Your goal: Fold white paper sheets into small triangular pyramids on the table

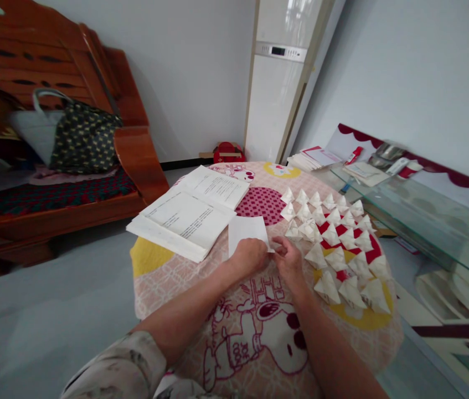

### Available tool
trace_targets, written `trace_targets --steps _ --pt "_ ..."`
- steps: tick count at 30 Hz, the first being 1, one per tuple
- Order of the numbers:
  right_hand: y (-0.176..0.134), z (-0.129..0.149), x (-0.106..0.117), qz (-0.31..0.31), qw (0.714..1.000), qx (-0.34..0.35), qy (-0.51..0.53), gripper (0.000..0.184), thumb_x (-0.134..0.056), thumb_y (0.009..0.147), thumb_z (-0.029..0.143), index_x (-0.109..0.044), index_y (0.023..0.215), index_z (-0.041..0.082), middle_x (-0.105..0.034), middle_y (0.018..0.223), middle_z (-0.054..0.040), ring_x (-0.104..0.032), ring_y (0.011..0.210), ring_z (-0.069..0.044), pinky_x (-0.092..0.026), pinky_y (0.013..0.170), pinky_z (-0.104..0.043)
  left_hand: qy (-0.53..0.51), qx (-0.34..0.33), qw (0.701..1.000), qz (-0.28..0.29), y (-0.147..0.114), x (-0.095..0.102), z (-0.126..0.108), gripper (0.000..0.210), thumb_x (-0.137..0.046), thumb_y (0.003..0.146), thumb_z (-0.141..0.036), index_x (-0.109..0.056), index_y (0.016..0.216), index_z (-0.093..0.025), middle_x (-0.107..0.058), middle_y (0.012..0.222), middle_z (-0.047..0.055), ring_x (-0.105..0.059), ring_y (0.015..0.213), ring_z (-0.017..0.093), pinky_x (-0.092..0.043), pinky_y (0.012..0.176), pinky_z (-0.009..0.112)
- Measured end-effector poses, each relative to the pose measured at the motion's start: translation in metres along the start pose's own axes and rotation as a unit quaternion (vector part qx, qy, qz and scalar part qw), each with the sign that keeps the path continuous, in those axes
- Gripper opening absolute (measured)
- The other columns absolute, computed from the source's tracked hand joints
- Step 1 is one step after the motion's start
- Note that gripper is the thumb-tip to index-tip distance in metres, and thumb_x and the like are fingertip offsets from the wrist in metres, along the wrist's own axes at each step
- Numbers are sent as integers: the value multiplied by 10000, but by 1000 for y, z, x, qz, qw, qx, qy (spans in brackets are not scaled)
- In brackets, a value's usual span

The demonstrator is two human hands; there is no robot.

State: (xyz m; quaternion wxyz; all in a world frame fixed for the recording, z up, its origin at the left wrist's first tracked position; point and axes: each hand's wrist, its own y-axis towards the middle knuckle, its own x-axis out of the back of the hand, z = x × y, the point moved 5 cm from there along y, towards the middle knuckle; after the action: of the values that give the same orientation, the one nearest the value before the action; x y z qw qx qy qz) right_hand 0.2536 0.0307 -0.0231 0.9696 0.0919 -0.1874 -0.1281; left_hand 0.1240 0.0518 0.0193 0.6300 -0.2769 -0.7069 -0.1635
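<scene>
A small blank sheet of paper (246,228) lies near the middle of the round table, between my two hands. My left hand (251,252) is closed, its fingers curled over the paper's lower right part. At the right edge of the sheet, my right hand (287,259) pinches with thumb and fingers; the exact grip is small and partly hidden. Left of the sheet rests an open printed book (188,213) with loose-looking pages. To the right, several folded white paper pieces (336,257) with pointed tops stand in rows.
A patterned cloth (168,288) covers the table. A glass-topped stand (425,221) with papers and a metal bowl (387,152) is at the right. On the left, a wooden bench (134,160) holds a dark patterned bag (87,136). A tall white air conditioner (273,100) stands behind.
</scene>
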Motion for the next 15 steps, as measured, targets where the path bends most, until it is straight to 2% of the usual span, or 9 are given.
trace_targets --steps 2,4,6,8,11,13,15 --pt "1 4 -1 15 1000 26 -3 334 -616 691 232 -726 1000 168 -745 981 -97 -657 755 -214 -523 722 -342 0 -12 1000 -2 0 -3 -1 340 -431 984 -247 -705 1075 -66 -720 1024 211 -699 988 345 -526 801 403" --pt "1 8 -1 25 999 43 6 229 -594 697 222 -743 867 189 -754 1001 -97 -680 867 -237 -529 795 -359 -5 -16 1000 -9 -2 -3 4 330 -445 980 -260 -699 1088 -79 -719 1049 195 -697 989 343 -533 809 418" --pt "1 9 -1 28 999 44 12 167 -590 707 226 -740 776 202 -765 953 -87 -689 900 -244 -527 820 -365 -12 -26 999 -13 -4 -2 12 286 -494 954 -242 -696 1100 -101 -720 1080 172 -693 1006 328 -540 830 418" --pt "0 9 -1 29 999 34 15 159 -594 712 230 -743 759 203 -768 907 -76 -692 853 -234 -528 793 -352 -23 -53 998 -17 -8 -2 21 263 -548 909 -184 -691 1121 -124 -715 1134 149 -679 1061 302 -537 888 402" --pt "-1 6 0 37 999 4 15 166 -609 715 242 -752 782 194 -749 789 -49 -666 729 -208 -507 684 -310 -80 -98 991 -32 -14 0 41 371 -641 831 -139 -680 1197 -181 -676 1293 94 -623 1204 255 -470 1044 363" --pt "-1 3 2 35 999 -26 22 161 -626 715 275 -744 781 188 -702 679 -21 -617 624 -188 -464 590 -285 -136 -110 983 -50 -16 4 58 357 -655 822 -150 -697 1175 -189 -704 1248 73 -637 1172 236 -458 1050 344" --pt "-1 3 6 25 998 -46 36 177 -640 721 320 -730 783 181 -663 635 -5 -573 569 -173 -431 545 -274 -202 -108 970 -79 -17 10 74 257 -623 859 -187 -734 1090 -182 -751 1110 63 -683 1038 209 -496 953 302"
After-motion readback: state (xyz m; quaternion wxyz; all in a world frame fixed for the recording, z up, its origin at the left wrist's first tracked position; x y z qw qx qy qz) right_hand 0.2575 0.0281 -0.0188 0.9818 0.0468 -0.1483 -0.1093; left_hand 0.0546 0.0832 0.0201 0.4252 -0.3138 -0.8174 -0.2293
